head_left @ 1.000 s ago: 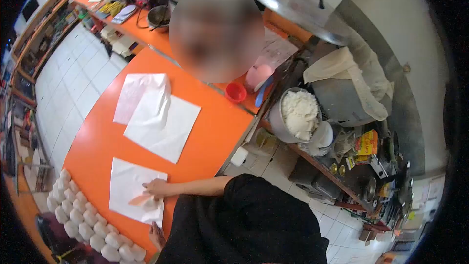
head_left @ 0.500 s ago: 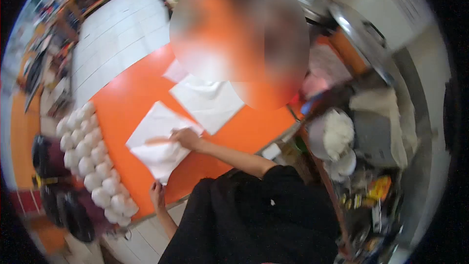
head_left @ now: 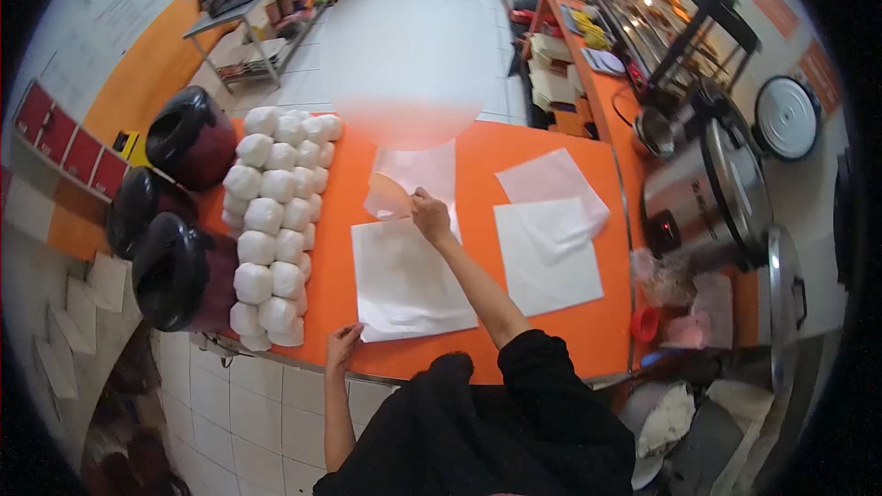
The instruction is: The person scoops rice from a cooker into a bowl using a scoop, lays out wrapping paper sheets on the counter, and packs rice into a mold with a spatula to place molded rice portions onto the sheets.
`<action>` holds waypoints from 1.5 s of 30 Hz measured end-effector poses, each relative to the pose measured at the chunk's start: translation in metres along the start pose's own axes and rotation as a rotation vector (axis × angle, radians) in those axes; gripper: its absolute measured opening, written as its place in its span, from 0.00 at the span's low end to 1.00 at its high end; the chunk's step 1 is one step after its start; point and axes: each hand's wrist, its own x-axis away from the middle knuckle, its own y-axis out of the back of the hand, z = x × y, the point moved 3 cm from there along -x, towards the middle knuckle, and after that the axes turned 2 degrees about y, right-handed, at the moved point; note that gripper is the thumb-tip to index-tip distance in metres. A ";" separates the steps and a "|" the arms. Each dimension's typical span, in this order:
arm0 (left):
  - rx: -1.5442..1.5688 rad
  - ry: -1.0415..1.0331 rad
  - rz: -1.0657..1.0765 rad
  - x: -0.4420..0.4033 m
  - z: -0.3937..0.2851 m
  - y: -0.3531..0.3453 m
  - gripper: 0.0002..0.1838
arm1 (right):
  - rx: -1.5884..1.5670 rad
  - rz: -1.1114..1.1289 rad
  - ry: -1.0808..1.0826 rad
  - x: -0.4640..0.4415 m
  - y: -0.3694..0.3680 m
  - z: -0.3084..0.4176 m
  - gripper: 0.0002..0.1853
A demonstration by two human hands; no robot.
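White paper sheets lie on the orange table in front of me. My right hand is closed at the upper edge of these sheets, gripping a raised sheet whose curled corner shows a tan underside. More of that paper stretches away beyond the hand. Down at the near left corner of the sheets, my left hand pinches the paper edge. To the right, two overlapping sheets lie flat.
White wrapped bundles are stacked along the table's left side, beside dark rounded containers. A large metal cooker, a red cup and a pot of white rice are on the right.
The camera view has swung left, bringing the stacked bundles closer to the middle. My right hand has moved to the sheets' far edge and lifted paper there; my left hand stays at the near corner.
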 end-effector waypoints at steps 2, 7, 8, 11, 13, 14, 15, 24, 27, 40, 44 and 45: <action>0.061 -0.027 0.030 -0.006 0.006 0.002 0.09 | 0.024 0.039 0.000 -0.013 -0.021 -0.016 0.03; -0.021 -0.014 0.098 0.000 -0.003 -0.004 0.12 | -0.056 0.086 -0.134 0.002 0.005 0.004 0.11; 0.010 -0.010 0.102 0.000 -0.003 -0.006 0.12 | -0.086 0.067 -0.177 0.015 0.017 0.014 0.13; 0.054 -0.031 0.091 0.000 -0.005 -0.011 0.12 | -0.125 0.419 -0.127 0.092 0.031 0.051 0.18; 0.020 -0.071 0.061 0.004 -0.008 -0.015 0.12 | -0.154 0.494 -0.166 0.127 0.038 0.074 0.17; -0.031 -0.112 0.037 0.002 -0.006 -0.014 0.12 | -0.195 0.486 -0.169 0.141 0.036 0.075 0.16; -0.084 -0.154 0.014 -0.003 -0.003 -0.011 0.11 | -0.236 0.477 -0.172 0.150 0.033 0.073 0.15; -0.188 -0.142 -0.041 0.002 -0.010 0.014 0.09 | -0.102 0.026 -0.114 0.165 0.177 0.068 0.06; -0.040 -0.003 0.083 0.000 -0.006 0.031 0.09 | 0.122 0.086 -0.124 0.197 0.210 0.036 0.08; -0.043 -0.075 0.189 0.012 0.005 0.008 0.11 | -0.220 0.279 -0.258 0.199 0.106 0.111 0.14; -0.162 -0.215 0.113 0.019 -0.005 0.000 0.10 | -0.249 0.342 -0.182 0.203 0.048 0.110 0.11; -0.196 -0.213 0.085 0.022 -0.007 0.001 0.10 | -0.287 0.321 -0.159 0.205 0.047 0.106 0.10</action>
